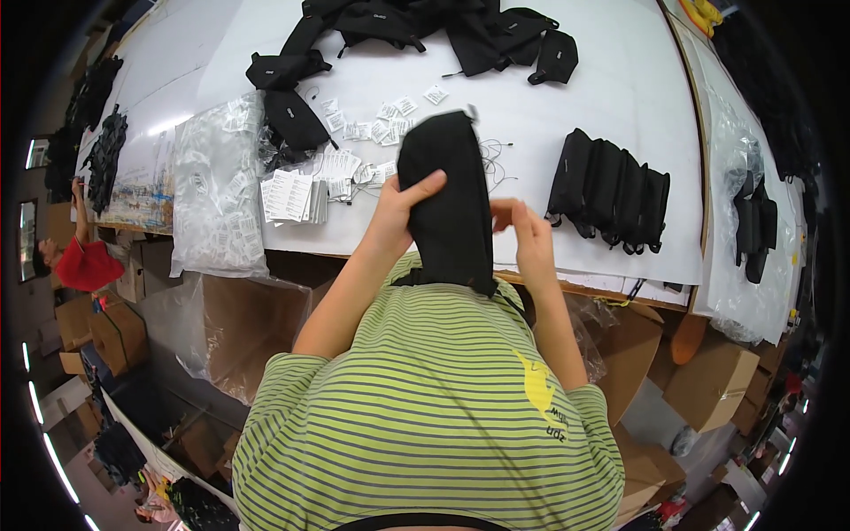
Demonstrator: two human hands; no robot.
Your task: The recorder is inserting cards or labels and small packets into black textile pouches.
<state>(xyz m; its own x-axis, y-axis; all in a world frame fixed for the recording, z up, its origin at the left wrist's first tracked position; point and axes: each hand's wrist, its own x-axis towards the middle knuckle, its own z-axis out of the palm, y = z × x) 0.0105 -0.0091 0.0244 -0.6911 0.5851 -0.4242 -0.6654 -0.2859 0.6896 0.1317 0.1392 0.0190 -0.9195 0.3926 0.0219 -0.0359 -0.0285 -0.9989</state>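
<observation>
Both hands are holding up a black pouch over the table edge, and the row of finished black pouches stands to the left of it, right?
Not quite. In the head view the row of black pouches stands to the right of the held black pouch, not the left. The left hand and right hand do hold it up.

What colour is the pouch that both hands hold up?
Plain black; the pouch shows best in the head view.

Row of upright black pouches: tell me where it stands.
In the head view, the row of upright black pouches stands on the white table, right of the right hand.
</observation>
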